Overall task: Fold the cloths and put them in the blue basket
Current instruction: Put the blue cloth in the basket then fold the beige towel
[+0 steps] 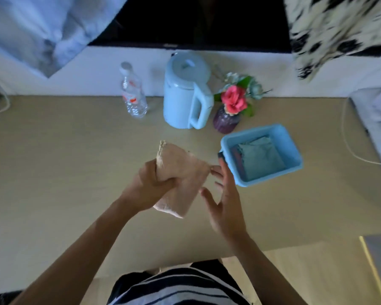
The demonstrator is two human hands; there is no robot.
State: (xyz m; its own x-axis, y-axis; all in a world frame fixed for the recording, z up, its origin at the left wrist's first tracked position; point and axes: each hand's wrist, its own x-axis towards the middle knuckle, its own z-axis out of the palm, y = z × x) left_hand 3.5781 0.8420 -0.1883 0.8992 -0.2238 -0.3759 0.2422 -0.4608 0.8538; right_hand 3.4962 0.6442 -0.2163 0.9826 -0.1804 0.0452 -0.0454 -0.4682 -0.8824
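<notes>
A folded pale pink cloth [180, 172] is held above the middle of the wooden table, with my left hand [150, 186] gripping its left edge. My right hand [222, 199] hovers just right of the cloth with fingers spread, its fingertips near the cloth's right corner. The blue basket [294, 150] sits to the right of the cloth. Inside it lies a folded light green cloth [260, 157] on top of a darker folded one whose edge shows at the left.
A light blue kettle [185, 93], a clear water bottle [133, 93] and a purple vase with pink flowers [228, 115] stand along the table's [64, 161] back edge. A white cable [350, 150] runs at the right. Clothes hang above.
</notes>
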